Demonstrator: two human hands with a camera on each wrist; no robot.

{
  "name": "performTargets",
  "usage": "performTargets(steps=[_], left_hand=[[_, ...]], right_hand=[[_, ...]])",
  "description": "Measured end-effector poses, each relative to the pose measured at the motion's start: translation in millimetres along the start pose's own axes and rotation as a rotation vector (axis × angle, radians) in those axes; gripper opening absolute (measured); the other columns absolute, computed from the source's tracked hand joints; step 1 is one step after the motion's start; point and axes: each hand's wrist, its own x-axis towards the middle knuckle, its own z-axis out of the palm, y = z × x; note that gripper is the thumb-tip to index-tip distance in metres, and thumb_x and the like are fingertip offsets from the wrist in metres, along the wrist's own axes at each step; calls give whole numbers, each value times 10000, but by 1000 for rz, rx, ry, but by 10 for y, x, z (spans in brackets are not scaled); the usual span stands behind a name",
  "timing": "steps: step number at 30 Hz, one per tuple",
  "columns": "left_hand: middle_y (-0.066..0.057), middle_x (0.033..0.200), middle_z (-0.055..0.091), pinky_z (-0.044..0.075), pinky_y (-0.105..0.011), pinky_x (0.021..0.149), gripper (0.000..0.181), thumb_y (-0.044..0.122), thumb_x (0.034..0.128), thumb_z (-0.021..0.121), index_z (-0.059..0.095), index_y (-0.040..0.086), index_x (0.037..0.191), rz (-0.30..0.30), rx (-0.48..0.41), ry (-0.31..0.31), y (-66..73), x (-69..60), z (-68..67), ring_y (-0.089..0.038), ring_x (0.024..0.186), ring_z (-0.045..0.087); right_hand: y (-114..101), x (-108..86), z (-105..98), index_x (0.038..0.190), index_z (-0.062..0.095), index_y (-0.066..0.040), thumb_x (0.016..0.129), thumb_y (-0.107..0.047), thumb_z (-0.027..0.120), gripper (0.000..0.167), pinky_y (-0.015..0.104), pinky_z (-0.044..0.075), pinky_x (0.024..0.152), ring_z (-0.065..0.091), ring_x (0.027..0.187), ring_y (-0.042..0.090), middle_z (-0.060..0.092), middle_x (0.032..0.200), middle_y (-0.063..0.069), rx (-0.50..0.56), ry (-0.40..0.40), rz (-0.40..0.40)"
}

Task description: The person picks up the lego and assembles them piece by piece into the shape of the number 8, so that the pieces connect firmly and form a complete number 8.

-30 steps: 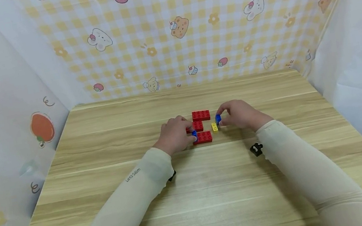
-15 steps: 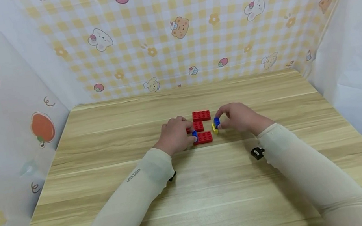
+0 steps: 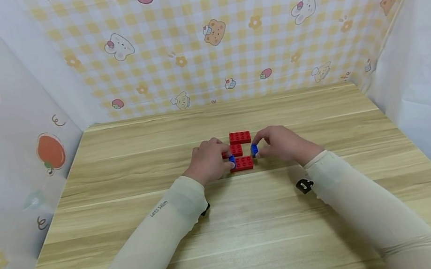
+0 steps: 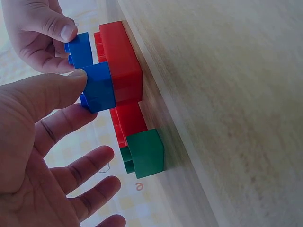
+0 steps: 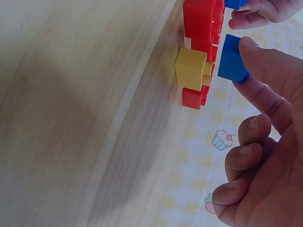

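Left hand (image 3: 208, 160), free fingers (image 4: 90, 163) spread, pinches blue block (image 4: 100, 87) at end of near red block (image 3: 243, 163); right hand (image 3: 279, 144), free fingers (image 5: 244, 158) curled, pinches second blue block (image 5: 230, 59) above yellow block (image 5: 190, 70). Right hand shifted left since earlier; left unmoved.

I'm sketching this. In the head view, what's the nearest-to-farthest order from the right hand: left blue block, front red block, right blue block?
1. Right blue block: pinched by right hand
2. Front red block: to the left
3. Left blue block: farther left
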Motion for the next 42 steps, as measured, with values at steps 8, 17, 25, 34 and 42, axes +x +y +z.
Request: performTargets(steps=[8,17,25,34,42], left_hand=[[9,1356,593,409,-501,1064,153,377,973,770,709,249,1030,-1,2,-6,3,10,-1,-298,1293,508],[6,1354,598,416,-508,1061,151,373,970,774,712,249,1030,2,7,-4,2,13,1,-301,1285,514],[1,1357,597,412,-520,1066,143,359,972,774,714,245,1034,6,-3,-1,4,5,-5,-306,1289,507],[-6,1367,591,408,-520,1077,156,366,975,770,712,238,1043,4,-7,-2,3,2,-4,-305,1292,502],[-12,1376,590,404,-526,1086,156,366,975,770,713,237,1042,4,-7,-6,4,-9,-11,-308,1303,502]], right_hand=[[-46,-16,30,1206,747,-131,934,-224,820,297,358,401,679,485,790,234,552,883,77,7,-14,-37],[-79,-8,69,1191,751,-128,936,-241,823,288,349,406,687,494,798,224,564,869,56,-21,-28,-53],[-106,-16,74,1188,749,-138,929,-233,829,287,345,417,680,506,791,216,576,876,52,-36,-47,-51],[-95,-9,101,1182,747,-136,925,-227,831,285,339,405,667,498,781,209,566,871,48,-38,-46,-65],[-112,2,116,1181,746,-131,928,-223,829,282,334,416,664,504,786,210,577,876,46,-31,-53,-66]])
